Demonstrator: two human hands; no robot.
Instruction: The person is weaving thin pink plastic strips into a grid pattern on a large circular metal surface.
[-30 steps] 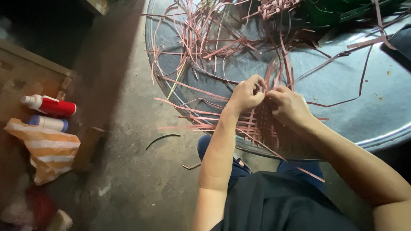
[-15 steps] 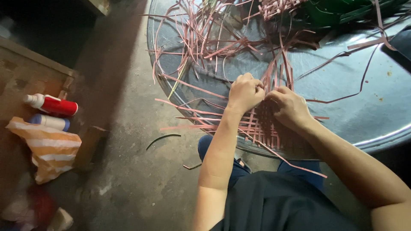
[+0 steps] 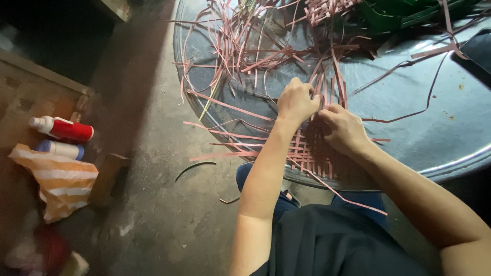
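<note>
Here we look down past our dark shirt (image 3: 327, 245) and blue trousers (image 3: 255, 179) to a half-woven mat (image 3: 307, 151) of thin pink strips, lying flat on the near rim of a round metal table (image 3: 440, 128). Its finished lattice is a small checked patch, with loose strip ends running away from us and fanning out to both sides; the longest ones point up the table.

Our left hand (image 3: 296, 102) is curled tight, pinching upright strips at the mat's far edge. Our right hand (image 3: 345, 130) lies just beside it, fingers bent and pressing on the weave; we cannot tell whether it grips a strip.

Beyond the hands, a tangle of loose pink strips (image 3: 245, 46) covers the table. On the floor to the left lie a red bottle (image 3: 64, 129), a pale bottle (image 3: 60, 149) and a striped orange bag (image 3: 59, 181).
</note>
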